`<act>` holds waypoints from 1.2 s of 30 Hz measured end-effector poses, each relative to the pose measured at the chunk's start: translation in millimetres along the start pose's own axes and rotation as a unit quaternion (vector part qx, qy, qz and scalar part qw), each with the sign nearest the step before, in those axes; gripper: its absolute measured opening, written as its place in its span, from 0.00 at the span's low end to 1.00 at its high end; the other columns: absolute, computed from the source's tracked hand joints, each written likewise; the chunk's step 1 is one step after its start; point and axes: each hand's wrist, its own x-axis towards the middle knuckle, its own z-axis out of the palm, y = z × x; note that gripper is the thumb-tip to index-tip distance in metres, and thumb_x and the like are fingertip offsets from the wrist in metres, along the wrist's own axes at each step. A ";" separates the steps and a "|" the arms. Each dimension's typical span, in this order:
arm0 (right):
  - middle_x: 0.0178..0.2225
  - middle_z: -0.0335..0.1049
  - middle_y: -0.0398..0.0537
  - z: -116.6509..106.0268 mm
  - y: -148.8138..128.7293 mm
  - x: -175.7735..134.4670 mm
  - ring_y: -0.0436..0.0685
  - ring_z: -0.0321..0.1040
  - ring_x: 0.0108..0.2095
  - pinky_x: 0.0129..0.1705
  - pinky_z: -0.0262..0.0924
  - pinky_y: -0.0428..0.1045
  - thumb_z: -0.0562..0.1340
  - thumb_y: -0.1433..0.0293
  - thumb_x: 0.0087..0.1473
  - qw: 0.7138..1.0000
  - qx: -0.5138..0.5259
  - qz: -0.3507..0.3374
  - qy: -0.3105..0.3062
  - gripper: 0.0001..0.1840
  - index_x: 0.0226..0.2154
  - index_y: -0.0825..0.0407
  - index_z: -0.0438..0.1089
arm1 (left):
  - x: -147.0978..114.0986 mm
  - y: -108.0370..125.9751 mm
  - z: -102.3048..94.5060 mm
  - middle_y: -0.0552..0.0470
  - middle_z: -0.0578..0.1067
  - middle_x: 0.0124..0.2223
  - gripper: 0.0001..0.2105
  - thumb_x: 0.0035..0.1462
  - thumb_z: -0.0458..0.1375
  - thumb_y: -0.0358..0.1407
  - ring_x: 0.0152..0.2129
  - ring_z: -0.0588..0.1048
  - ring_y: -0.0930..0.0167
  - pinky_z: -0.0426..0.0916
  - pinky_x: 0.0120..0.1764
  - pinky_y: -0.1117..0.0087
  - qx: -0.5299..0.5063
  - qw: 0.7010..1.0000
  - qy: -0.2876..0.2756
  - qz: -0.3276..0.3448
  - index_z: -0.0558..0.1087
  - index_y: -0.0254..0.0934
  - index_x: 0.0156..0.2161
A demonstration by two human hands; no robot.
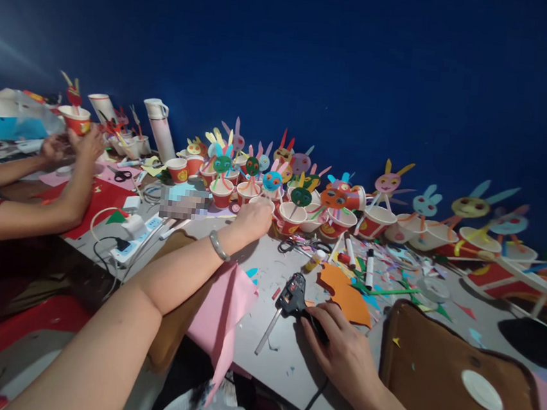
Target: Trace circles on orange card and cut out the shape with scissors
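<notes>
My left hand (254, 221) reaches to the front of a crowd of decorated paper cups, its fingers closed at a paper cup (263, 202) below a blue paper rabbit head (273, 180). Part of the grip is hidden behind the hand. Nearer to me, my right hand (339, 348) is wrapped around the handle of a black glue gun (292, 296) lying on the table, a clear glue stick (268, 331) jutting from it. Beside the gun is an orange paper cut-out (345, 294). Pink paper (221, 316) hangs over the table edge under my left arm.
Several rabbit cups line the blue wall, like one (376, 221) at right. Scissors (287, 246), markers (370, 269) and scraps litter the table. A power strip (137, 243) lies left, near a white thermos (159, 129). A person's hands (88, 145) hold another cup (76, 119).
</notes>
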 end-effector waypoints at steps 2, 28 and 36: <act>0.36 0.73 0.52 0.3 0.1 -0.6 0.53 0.75 0.32 0.29 0.68 0.45 0.55 0.67 0.67 1.000 0.000 0.000 -0.001 0.13 0.40 0.55 0.73 | -0.4 -0.6 -0.9 0.40 0.78 0.43 0.12 0.66 0.49 0.31 0.42 0.78 0.61 0.72 0.42 0.63 0.002 1.000 0.000 -0.003 0.74 0.33 0.46; 0.35 0.77 0.50 -28.0 -7.0 26.3 0.51 0.76 0.31 0.30 0.67 0.44 0.58 0.71 0.65 0.994 -0.066 -0.077 0.047 0.07 0.42 0.52 0.72 | 7.6 -10.6 2.9 0.39 0.77 0.46 0.13 0.65 0.49 0.27 0.46 0.78 0.61 0.72 0.44 0.64 -0.008 1.000 -0.006 0.015 0.72 0.32 0.51; 0.36 0.77 0.53 -52.1 24.3 160.6 0.57 0.71 0.35 0.33 0.60 0.49 0.54 0.67 0.66 0.972 -0.201 -0.122 -0.011 0.15 0.38 0.53 0.76 | 8.7 -6.6 0.8 0.39 0.77 0.45 0.13 0.66 0.46 0.26 0.45 0.78 0.61 0.74 0.43 0.64 -0.026 1.000 0.002 0.003 0.73 0.32 0.48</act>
